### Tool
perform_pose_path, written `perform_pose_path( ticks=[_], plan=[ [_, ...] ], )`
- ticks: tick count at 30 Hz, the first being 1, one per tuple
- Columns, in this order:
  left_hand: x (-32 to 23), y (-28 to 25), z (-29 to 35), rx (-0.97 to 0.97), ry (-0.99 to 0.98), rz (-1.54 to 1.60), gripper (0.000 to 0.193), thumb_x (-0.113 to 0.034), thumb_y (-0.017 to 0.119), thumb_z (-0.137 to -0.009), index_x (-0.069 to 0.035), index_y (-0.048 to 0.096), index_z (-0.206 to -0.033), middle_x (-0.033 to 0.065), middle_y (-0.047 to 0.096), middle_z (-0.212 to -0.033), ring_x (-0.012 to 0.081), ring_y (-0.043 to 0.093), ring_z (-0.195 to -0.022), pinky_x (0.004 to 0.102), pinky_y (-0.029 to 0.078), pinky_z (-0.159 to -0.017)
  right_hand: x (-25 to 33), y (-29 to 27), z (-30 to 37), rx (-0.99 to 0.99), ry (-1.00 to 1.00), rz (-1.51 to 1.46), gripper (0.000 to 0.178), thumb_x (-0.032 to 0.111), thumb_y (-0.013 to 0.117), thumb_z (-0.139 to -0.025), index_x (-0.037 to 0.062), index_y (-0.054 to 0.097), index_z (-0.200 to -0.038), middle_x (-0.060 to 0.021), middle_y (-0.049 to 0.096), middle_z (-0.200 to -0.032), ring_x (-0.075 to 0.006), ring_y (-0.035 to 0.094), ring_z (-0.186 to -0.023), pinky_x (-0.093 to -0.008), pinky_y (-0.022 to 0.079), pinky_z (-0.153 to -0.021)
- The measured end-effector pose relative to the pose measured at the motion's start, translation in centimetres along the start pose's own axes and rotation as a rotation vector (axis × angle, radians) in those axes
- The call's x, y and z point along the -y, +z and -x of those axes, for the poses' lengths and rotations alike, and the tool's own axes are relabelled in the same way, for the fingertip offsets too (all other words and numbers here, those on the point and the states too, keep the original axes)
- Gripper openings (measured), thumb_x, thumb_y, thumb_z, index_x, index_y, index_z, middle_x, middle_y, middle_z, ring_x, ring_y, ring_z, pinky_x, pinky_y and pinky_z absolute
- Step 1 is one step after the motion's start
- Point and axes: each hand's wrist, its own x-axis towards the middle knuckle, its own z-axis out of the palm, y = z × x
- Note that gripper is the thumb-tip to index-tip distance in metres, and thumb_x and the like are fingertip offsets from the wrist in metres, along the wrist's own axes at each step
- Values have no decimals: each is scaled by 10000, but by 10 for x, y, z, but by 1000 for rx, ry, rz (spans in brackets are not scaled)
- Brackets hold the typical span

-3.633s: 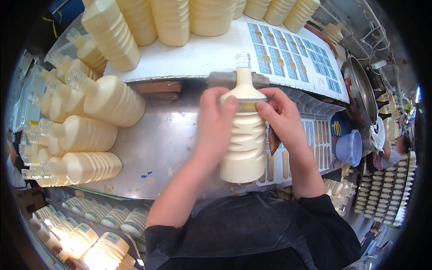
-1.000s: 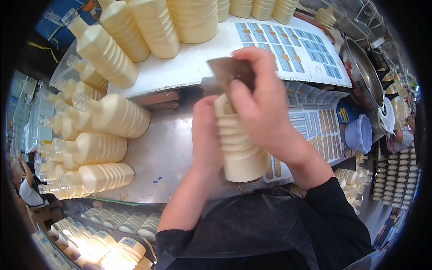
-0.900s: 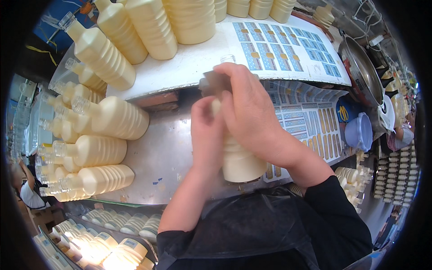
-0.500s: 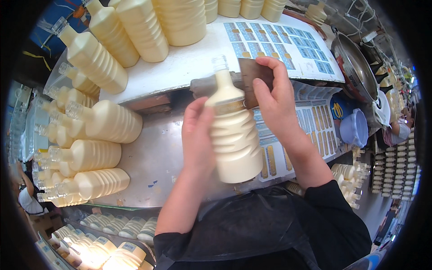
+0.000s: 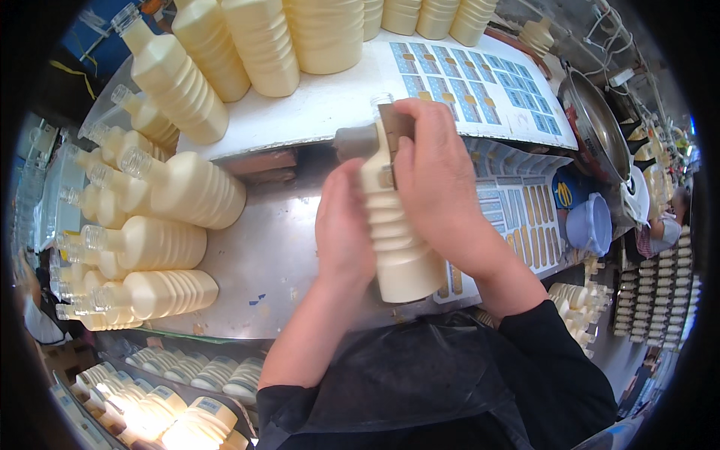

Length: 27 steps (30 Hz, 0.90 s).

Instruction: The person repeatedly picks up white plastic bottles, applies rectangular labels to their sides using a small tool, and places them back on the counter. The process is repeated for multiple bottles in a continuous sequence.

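Note:
A cream ribbed bottle (image 5: 409,259) with a clear threaded neck leans in front of me, base toward me. My left hand (image 5: 346,225), slightly blurred, grips its left side. My right hand (image 5: 439,165) pinches a flat brown piece (image 5: 390,124) between thumb and fingers and lays it along the bottle's neck and shoulder, on the right. Part of a dark label band (image 5: 388,178) shows below the shoulder; my right hand covers more of that side. Behind the neck a grey-brown block (image 5: 356,142) juts from the shelf edge.
Cream bottles (image 5: 199,187) lie in a stack at left, and others (image 5: 259,49) stand on the white shelf (image 5: 330,97). Label sheets (image 5: 480,82) rest on the shelf, more (image 5: 536,225) on the metal table (image 5: 262,247). A lilac bucket (image 5: 589,223) and metal pan (image 5: 596,124) are at right.
My right hand has brought the brown piece leftward onto the bottle's neck and shoulder. The bottle has turned, so its narrower side and less of the label band face me.

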Motion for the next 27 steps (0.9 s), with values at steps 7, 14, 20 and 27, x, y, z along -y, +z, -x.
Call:
perform_pose_path(
  ticks=[7,14,20,27],
  plan=[
    [-2,4,2,-24,6,-99,423,-367,395,-1125,-32,564,-1319,50,610,-1227,160,574,-1131,336,467,-1021,2,12,1,9,-74,-13,397,33,572,-907,-5,480,-1291,-240,539,-1239,-434,569,-1115,-477,489,-948],
    [-3,-4,-6,92,22,-196,547,-516,396,-1107,-43,540,-1342,42,616,-1230,156,595,-1114,330,485,-997,-29,-4,5,-13,43,-79,382,13,535,-931,-3,483,-1309,-231,544,-1253,-422,567,-1153,-473,473,-1009],
    [9,-6,-19,71,76,-698,503,-459,476,-1091,-19,505,-1333,107,614,-1220,181,594,-1091,344,483,-981,-57,-8,16,-73,99,-196,355,23,512,-958,-10,487,-1311,-221,543,-1282,-402,567,-1194,-451,457,-1044],
    [9,-17,-24,121,170,-707,422,-364,330,-1151,-25,535,-1297,85,620,-1191,149,604,-1064,339,502,-968,-67,-15,10,-118,47,-319,386,16,526,-946,-8,488,-1330,-210,553,-1277,-401,568,-1201,-440,457,-1049]
  ],
)
